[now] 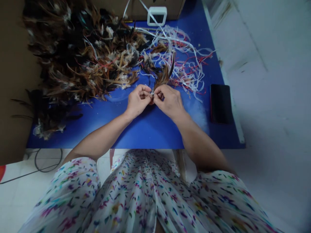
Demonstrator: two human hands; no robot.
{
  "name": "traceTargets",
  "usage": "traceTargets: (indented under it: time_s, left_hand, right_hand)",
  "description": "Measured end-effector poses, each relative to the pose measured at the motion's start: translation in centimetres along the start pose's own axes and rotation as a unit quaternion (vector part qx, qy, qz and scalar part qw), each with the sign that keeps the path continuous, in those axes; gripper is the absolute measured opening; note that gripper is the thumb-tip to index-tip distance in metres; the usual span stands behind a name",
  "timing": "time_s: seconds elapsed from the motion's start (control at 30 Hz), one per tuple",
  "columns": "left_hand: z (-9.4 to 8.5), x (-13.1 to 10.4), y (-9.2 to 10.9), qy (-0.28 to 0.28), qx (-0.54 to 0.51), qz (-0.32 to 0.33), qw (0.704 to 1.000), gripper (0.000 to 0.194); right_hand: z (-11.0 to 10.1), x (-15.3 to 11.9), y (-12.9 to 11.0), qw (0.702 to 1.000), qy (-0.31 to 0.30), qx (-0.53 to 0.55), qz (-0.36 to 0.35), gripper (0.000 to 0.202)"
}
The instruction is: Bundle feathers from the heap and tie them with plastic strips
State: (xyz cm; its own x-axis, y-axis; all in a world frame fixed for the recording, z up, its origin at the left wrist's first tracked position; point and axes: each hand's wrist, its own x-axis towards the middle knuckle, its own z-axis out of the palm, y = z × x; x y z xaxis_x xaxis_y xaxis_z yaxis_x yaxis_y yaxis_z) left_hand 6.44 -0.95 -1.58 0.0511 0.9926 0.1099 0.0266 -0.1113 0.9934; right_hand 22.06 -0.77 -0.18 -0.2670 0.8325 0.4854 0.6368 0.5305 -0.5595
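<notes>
Brown and black feathers in a small bunch [163, 76] point away from me, their bound base between my two hands. My left hand [139, 99] is closed in a pinch at the whitish base of the bunch. Fingertips of my right hand [168, 99] pinch the same base from the other side, meeting the left fingertips. What exactly binds the base is too small to make out. Just beyond the hands lies a tangle of white and red ribbon strips [187, 68].
A large heap of brown and black feathers [82, 61] covers the left of the blue table [150, 132]. A dark phone [221, 103] lies near the right edge, beside the wall [272, 97]. A small white-framed device [156, 16] stands at the back before a cardboard box [136, 9].
</notes>
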Motion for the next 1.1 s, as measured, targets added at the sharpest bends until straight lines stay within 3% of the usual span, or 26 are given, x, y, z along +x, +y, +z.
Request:
traceTargets:
  time_s: [0.17,0.43,0.67,0.83,1.1]
  left_hand:
    - [0.07,-0.02,0.03,0.005,0.002,0.007,1.0,0.021]
    - [0.24,-0.22,0.32,0.01,-0.07,-0.045,0.997,0.024]
    - [-0.05,0.03,-0.13,0.024,-0.002,0.004,1.0,0.031]
    - [-0.1,0.01,-0.4,0.02,0.041,0.024,0.999,0.029]
    - [0.17,-0.46,0.56,0.026,0.085,0.049,0.995,0.023]
  right_hand:
    - [0.15,0.13,-0.24,0.999,0.005,0.025,0.037,0.007]
    - [0.31,0.43,-0.63,0.981,-0.006,0.144,0.131,0.008]
    - [0.28,0.05,-0.37,0.993,0.028,0.079,0.079,0.014]
    - [0.32,-0.13,-0.3,0.998,0.022,0.035,0.043,0.007]
    - [0.27,-0.08,-0.44,0.999,0.02,0.002,0.044,0.005]
